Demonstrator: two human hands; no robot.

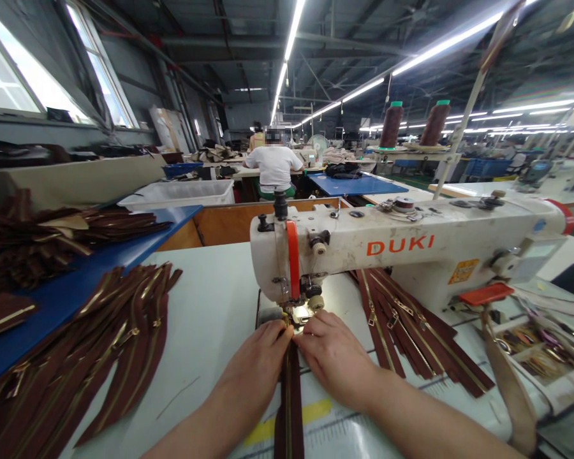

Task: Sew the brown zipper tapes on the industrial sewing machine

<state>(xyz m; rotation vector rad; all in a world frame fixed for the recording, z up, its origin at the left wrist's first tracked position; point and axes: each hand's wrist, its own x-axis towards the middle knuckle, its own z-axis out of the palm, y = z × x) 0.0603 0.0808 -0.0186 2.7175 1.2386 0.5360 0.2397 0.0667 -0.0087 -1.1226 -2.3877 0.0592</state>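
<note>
A white sewing machine (pixel 349 248) with a red lever stands over the pale table. A brown zipper (pixel 291 408) runs from the needle area down toward me, its metal teeth along the middle. My left hand (pixel 263 347) pinches the zipper's left edge right in front of the presser foot. From the other side, my right hand (pixel 332 350) is closed at the zipper's right edge, fingertips close to the foot. Both hands partly cover the zipper's top end, and what lies under the foot is hidden.
Brown zippers (pixel 134 319) lie spread at the left, and more zippers (pixel 402 319) with gold pulls lie beneath the machine arm. A heaped pile (pixel 43 236) rests on a blue surface. Two thread cones (pixel 391 126) stand behind. A tool tray (pixel 538 350) sits right. A person (pixel 273 167) sits ahead.
</note>
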